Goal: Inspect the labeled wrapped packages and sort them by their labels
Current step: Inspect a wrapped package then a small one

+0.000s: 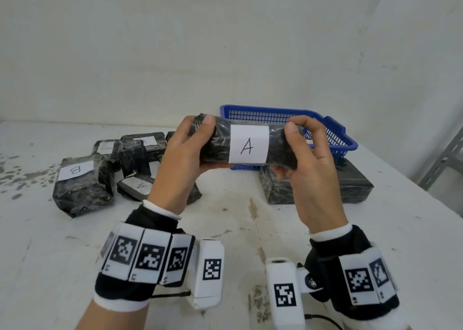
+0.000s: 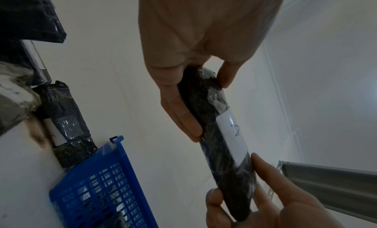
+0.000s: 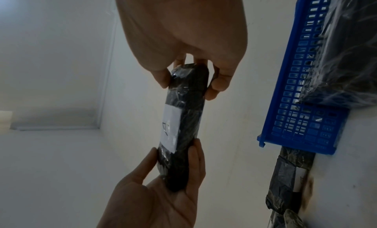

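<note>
From the head view, we held the package [image 1: 246, 142] at both ends, left hand [image 1: 183, 164] and right hand [image 1: 310, 169], label A [image 1: 248, 144] up; best kept level. Wrist views showed fingers [image 2: 179, 112] pinching its ends, basket [image 3: 302, 89] beside.

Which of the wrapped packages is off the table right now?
The package labelled A, held up by its ends between the left hand and right hand. The others lie on the table.
</note>
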